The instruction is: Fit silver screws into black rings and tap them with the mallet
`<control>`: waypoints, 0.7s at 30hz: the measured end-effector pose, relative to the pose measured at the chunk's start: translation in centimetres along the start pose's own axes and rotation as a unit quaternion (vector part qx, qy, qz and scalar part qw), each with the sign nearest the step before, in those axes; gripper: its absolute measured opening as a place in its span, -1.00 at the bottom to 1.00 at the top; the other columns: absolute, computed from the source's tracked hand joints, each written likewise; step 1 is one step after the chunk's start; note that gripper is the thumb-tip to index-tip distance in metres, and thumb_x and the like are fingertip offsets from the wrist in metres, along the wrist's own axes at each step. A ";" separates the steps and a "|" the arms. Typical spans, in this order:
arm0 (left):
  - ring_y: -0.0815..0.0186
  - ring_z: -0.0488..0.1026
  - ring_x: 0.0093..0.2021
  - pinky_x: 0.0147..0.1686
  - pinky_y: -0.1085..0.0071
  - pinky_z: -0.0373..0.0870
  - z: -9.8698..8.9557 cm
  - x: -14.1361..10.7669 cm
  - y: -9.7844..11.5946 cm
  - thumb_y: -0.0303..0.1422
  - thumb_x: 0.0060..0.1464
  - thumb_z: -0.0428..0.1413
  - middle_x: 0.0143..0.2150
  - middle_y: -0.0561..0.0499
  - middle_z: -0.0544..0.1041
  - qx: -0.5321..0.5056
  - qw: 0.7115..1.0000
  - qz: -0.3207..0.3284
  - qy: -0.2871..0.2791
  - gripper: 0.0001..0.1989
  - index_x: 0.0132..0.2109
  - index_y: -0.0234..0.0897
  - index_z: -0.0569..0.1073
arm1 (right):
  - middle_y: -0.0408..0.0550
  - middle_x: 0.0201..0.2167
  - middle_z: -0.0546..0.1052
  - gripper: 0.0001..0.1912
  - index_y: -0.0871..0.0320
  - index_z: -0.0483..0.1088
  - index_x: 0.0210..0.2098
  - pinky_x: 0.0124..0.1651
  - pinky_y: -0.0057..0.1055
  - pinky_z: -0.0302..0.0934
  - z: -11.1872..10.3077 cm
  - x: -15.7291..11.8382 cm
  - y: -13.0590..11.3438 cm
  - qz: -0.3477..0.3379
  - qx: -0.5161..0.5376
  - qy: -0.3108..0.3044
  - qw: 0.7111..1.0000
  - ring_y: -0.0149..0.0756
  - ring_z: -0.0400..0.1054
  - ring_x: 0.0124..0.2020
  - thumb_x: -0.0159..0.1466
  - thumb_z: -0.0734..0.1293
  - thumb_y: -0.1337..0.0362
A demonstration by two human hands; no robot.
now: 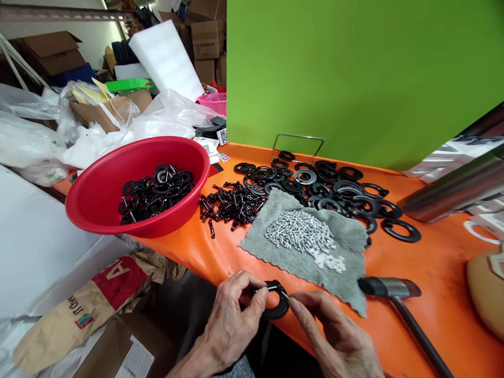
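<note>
My left hand (pixel 235 318) pinches a black ring (pixel 278 309) at the front edge of the orange table. Across the top of this ring lies a small dark shiny piece. My right hand (pixel 335 333) holds a thin silvery pin (pixel 285 294) between thumb and finger, its tip at the ring's upper right. Just beyond my hands a grey-green cloth (pixel 258 247) carries a heap of silvery pins (pixel 299 231) and small white pieces (pixel 328 261). Behind it lie many black rings (pixel 305 177) and a pile of small black parts (pixel 231 204).
At the left stands a red basin (pixel 97 190) with black rings and parts inside. A hammer (pixel 407 310) lies to the right of the cloth. Farther right are a metal cylinder (pixel 456 185) and a tan rounded object (pixel 490 295). A green panel (pixel 355 67) rises behind the table.
</note>
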State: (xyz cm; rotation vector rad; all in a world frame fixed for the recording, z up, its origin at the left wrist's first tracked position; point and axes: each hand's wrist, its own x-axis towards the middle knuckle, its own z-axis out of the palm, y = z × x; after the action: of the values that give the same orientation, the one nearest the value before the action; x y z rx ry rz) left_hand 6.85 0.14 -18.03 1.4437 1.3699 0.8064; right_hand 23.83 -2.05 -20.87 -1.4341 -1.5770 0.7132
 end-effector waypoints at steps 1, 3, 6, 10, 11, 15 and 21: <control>0.30 0.38 -0.33 -0.24 0.37 0.30 0.1 -0.1 -0.1 -0.29 0.17 0.03 -0.30 -0.01 0.49 0.009 1.000 0.009 0.004 -0.82 -0.28 -0.29 0.45 | -0.19 -0.44 0.51 -0.89 0.05 0.42 -0.31 -0.37 -0.57 0.34 0.0 0.0 -0.1 -0.010 -0.003 0.003 1.000 -0.40 0.42 -0.43 0.29 0.28 0.20; 0.30 0.39 -0.33 -0.24 0.37 0.30 0.2 -0.2 -0.3 -0.30 0.18 0.02 -0.31 -0.01 0.49 0.021 0.999 0.026 0.009 -0.82 -0.28 -0.30 0.45 | -0.20 -0.42 0.52 -0.92 0.05 0.41 -0.28 -0.34 -0.58 0.34 0.1 -0.2 -0.4 -0.025 -0.015 0.009 1.000 -0.41 0.43 -0.42 0.29 0.28 0.23; 0.29 0.40 -0.31 -0.24 0.37 0.31 0.4 -0.3 -0.6 -0.31 0.19 0.01 -0.30 -0.03 0.49 0.026 0.998 0.049 0.012 -0.82 -0.26 -0.30 0.45 | -0.22 -0.41 0.51 -0.94 0.04 0.39 -0.24 -0.33 -0.59 0.34 0.4 -0.4 -0.8 -0.049 -0.041 0.012 0.998 -0.44 0.43 -0.42 0.30 0.28 0.27; 0.30 0.42 -0.29 -0.23 0.39 0.32 0.2 -0.4 -0.8 -0.34 0.21 0.00 -0.29 -0.03 0.47 0.030 0.997 0.073 0.008 -0.82 -0.24 -0.31 0.45 | -0.21 -0.44 0.51 -0.92 0.05 0.40 -0.28 -0.39 -0.58 0.36 0.7 -0.2 -0.7 -0.076 -0.058 0.037 0.995 -0.42 0.43 -0.46 0.30 0.27 0.23; 0.30 0.42 -0.29 -0.23 0.40 0.31 0.1 -0.4 -0.7 -0.34 0.22 -0.01 -0.29 -0.02 0.47 0.029 0.997 0.073 0.003 -0.83 -0.24 -0.30 0.45 | -0.17 -0.39 0.53 -0.89 0.06 0.41 -0.23 -0.36 -0.56 0.39 0.7 -0.1 -0.5 -0.081 -0.060 0.043 0.994 -0.40 0.45 -0.42 0.30 0.27 0.21; 0.33 0.40 -0.28 -0.22 0.44 0.29 -0.9 -0.2 -0.4 -0.35 0.22 -0.01 -0.31 0.02 0.46 -0.004 0.997 0.061 -0.037 -0.83 -0.25 -0.28 0.45 | -0.04 -0.17 0.55 -0.66 0.04 0.37 0.07 -0.18 -0.42 0.43 0.2 0.0 0.6 -0.064 -0.044 -0.014 0.997 -0.31 0.49 -0.23 0.32 0.25 0.16; 0.35 0.36 -0.29 -0.24 0.47 0.27 -1.9 0.1 -0.9 -0.30 0.20 0.02 -0.32 0.04 0.43 -0.051 0.993 0.040 -0.098 -0.82 -0.23 -0.29 0.47 | -0.04 -0.10 0.55 -0.67 -0.01 0.45 -0.02 -0.05 -0.32 0.38 -0.8 -0.2 0.5 -0.029 -0.032 -0.083 0.996 -0.20 0.45 -0.07 0.25 0.33 0.07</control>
State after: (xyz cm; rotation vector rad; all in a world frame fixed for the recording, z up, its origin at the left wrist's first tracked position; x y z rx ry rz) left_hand 4.76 0.51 -18.21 1.4638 1.1135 0.7535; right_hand 24.79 -2.29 -21.02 -1.3993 -1.7760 0.7695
